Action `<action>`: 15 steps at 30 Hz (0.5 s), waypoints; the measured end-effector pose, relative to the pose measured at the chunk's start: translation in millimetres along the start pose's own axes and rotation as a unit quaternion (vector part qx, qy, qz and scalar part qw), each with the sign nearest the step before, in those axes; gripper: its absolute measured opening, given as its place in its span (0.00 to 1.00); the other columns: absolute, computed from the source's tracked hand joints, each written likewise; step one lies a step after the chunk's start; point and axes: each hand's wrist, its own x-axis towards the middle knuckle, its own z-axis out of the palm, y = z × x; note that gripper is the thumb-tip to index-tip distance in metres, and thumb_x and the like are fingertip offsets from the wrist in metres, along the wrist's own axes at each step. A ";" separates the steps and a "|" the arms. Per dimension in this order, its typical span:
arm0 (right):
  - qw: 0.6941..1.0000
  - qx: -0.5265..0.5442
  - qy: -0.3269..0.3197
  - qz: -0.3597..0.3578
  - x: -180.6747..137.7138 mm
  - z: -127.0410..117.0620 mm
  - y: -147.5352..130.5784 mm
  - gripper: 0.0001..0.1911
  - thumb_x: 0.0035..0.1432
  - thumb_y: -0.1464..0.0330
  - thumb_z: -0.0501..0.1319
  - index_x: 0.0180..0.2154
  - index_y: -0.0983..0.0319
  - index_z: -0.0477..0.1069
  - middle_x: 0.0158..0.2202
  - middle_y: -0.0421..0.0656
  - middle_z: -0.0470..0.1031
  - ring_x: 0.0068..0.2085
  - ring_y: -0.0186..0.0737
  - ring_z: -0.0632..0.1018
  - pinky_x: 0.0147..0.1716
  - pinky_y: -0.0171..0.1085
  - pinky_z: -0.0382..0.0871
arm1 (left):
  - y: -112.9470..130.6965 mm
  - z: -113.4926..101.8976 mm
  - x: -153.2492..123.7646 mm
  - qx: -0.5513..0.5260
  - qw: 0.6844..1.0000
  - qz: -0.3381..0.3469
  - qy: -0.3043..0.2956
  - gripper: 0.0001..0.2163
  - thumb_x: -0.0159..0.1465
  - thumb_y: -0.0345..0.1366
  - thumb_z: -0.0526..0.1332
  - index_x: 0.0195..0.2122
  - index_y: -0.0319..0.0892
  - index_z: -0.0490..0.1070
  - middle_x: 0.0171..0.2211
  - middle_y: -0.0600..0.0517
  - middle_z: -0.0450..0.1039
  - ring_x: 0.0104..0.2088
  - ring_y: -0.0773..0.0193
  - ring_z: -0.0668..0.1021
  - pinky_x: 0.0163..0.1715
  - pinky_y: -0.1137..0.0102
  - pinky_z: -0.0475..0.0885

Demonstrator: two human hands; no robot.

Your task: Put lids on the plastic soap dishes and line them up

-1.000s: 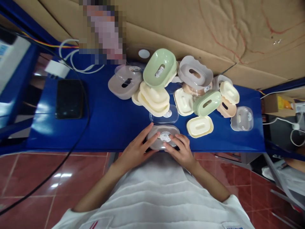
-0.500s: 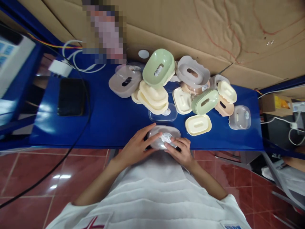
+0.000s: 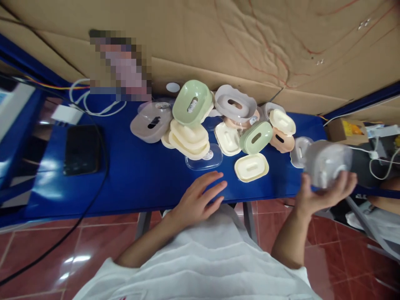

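Blue table (image 3: pixel 140 175) backed by cardboard wall (image 3: pixel 250 37). Pile of plastic soap boxes (image 3: pixel 218 125), green, cream, grey, peach, heaped at table's far side. Right hand (image 3: pixel 321 196) raised off table's right end, fingers curled under blurred grey soap box (image 3: pixel 326 162). Left hand (image 3: pixel 200 200) laid flat, fingers spread, empty, at near table edge, close to clear lid (image 3: pixel 204 157). Black phone (image 3: pixel 81 149) at left.

Motion blurs the grey box (image 3: pixel 327 161) in the right hand (image 3: pixel 318 196)
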 end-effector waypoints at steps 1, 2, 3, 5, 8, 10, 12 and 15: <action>0.998 -0.037 0.037 0.045 1.2 7.1 34.4 0.60 0.46 0.37 0.76 0.68 0.68 0.70 0.65 0.72 0.68 0.67 0.79 0.72 0.62 0.68 0.67 | 0.6 3.6 7.0 0.020 0.999 0.023 -0.035 0.25 0.72 0.30 0.65 0.70 0.43 0.66 0.65 0.39 0.73 0.68 0.49 0.75 0.66 0.53 0.76; 0.993 -0.068 0.053 0.082 1.0 14.6 65.0 0.62 0.42 0.36 0.77 0.66 0.71 0.72 0.62 0.74 0.70 0.64 0.81 0.73 0.60 0.69 0.67 | 0.8 8.1 13.1 0.043 0.996 0.044 -0.071 0.23 0.73 0.31 0.64 0.68 0.42 0.67 0.66 0.39 0.73 0.68 0.48 0.74 0.67 0.52 0.74; 0.987 -0.092 0.056 0.121 -0.6 22.4 90.4 0.64 0.37 0.35 0.78 0.64 0.74 0.74 0.60 0.76 0.70 0.63 0.84 0.74 0.59 0.70 0.67 | 0.8 13.4 18.0 0.065 0.990 0.062 -0.105 0.22 0.74 0.31 0.64 0.68 0.42 0.68 0.67 0.40 0.72 0.69 0.48 0.74 0.68 0.51 0.73; 0.978 -0.114 0.015 0.173 -6.5 37.6 123.6 0.65 0.32 0.36 0.79 0.60 0.75 0.77 0.58 0.77 0.70 0.60 0.85 0.75 0.56 0.71 0.68 | -0.4 26.3 24.6 0.101 0.978 0.085 -0.164 0.22 0.75 0.33 0.62 0.69 0.43 0.67 0.71 0.41 0.68 0.71 0.48 0.71 0.71 0.50 0.69; 0.977 -0.101 -0.055 0.178 -17.1 54.4 135.4 0.58 0.35 0.37 0.79 0.57 0.73 0.79 0.57 0.76 0.71 0.56 0.83 0.78 0.52 0.68 0.70 | -4.1 47.3 29.6 0.139 0.963 0.082 -0.218 0.25 0.76 0.36 0.61 0.73 0.44 0.63 0.75 0.43 0.62 0.74 0.49 0.67 0.73 0.48 0.64; 0.980 -0.090 -0.064 0.165 -20.8 58.5 124.8 0.55 0.43 0.37 0.76 0.59 0.72 0.78 0.59 0.78 0.70 0.58 0.83 0.77 0.51 0.68 0.70 | -6.7 58.0 32.0 0.158 0.957 0.064 -0.235 0.24 0.77 0.38 0.61 0.72 0.44 0.63 0.74 0.43 0.64 0.74 0.48 0.66 0.74 0.46 0.61; 0.984 -0.088 -0.040 0.151 -19.6 56.7 100.6 0.48 0.58 0.41 0.70 0.64 0.72 0.74 0.63 0.80 0.67 0.63 0.84 0.73 0.55 0.70 0.68 | -7.9 63.1 33.7 0.166 0.954 0.048 -0.244 0.22 0.77 0.39 0.61 0.70 0.43 0.66 0.71 0.43 0.69 0.72 0.49 0.69 0.75 0.45 0.59; 0.995 -0.056 -0.001 0.077 -9.6 49.2 38.5 0.30 0.73 0.58 0.61 0.68 0.69 0.70 0.66 0.72 0.69 0.69 0.74 0.71 0.64 0.69 0.63 | -7.4 58.7 31.2 0.171 0.956 0.033 -0.236 0.17 0.76 0.38 0.62 0.64 0.44 0.72 0.62 0.45 0.77 0.65 0.51 0.75 0.73 0.45 0.61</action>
